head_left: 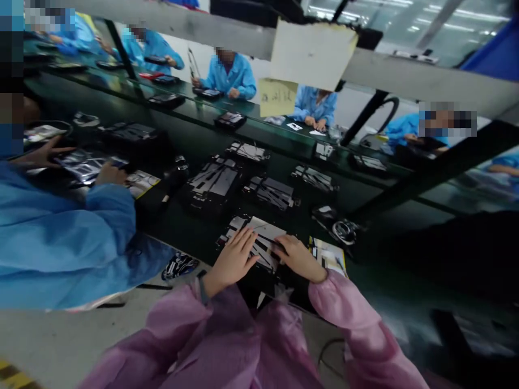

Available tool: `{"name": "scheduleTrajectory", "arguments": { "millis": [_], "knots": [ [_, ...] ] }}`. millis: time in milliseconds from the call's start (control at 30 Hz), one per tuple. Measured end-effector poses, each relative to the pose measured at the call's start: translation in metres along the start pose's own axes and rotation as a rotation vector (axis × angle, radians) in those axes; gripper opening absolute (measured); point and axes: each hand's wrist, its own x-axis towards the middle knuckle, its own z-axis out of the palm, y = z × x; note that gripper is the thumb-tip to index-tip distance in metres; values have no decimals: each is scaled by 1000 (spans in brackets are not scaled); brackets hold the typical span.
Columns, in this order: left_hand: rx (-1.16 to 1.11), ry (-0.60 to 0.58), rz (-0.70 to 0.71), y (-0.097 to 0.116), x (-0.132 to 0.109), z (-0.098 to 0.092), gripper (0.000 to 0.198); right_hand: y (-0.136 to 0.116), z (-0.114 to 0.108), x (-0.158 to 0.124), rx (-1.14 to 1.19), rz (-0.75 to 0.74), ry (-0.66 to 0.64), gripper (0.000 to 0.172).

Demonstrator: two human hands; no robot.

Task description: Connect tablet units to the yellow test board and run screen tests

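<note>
In front of me on the dark green bench lies a flat black device with light grey panels (270,227) crossed by dark slanting strips. My left hand (234,253) rests on its left part, fingers stretched out and lying flat, thumb apart. At the right edge of the same device is my right hand (299,255). Its fingers are bent inward and close together at a dark strip; what they pinch, if anything, is too small to make out. Similar devices stand just behind, one group (213,178) at the left and a single device (271,192) in the middle.
A yellow-edged printed sheet (329,255) and a coiled cable (344,229) lie to my right. At the left a blue-sleeved co-worker (60,227) handles another device (85,165). Across the bench more people sit, behind a metal beam (239,35) and slanting posts.
</note>
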Motion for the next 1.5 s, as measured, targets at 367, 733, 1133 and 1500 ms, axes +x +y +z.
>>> {"name": "scheduleTrajectory", "arguments": {
  "millis": [367, 733, 1133, 1500],
  "knots": [
    [-150, -88, 155, 26, 6, 7, 60, -25, 30, -21, -86, 188, 216, 10],
    [-75, 68, -167, -70, -53, 1, 58, -37, 74, -75, 427, 619, 697, 22],
    [-109, 284, -199, -44, -55, -1, 31, -51, 36, -75, 501, 634, 683, 29],
    [-286, 349, -148, -32, -30, -65, 12, -25, -10, -83, 844, 662, 751, 26]
  ]
}}
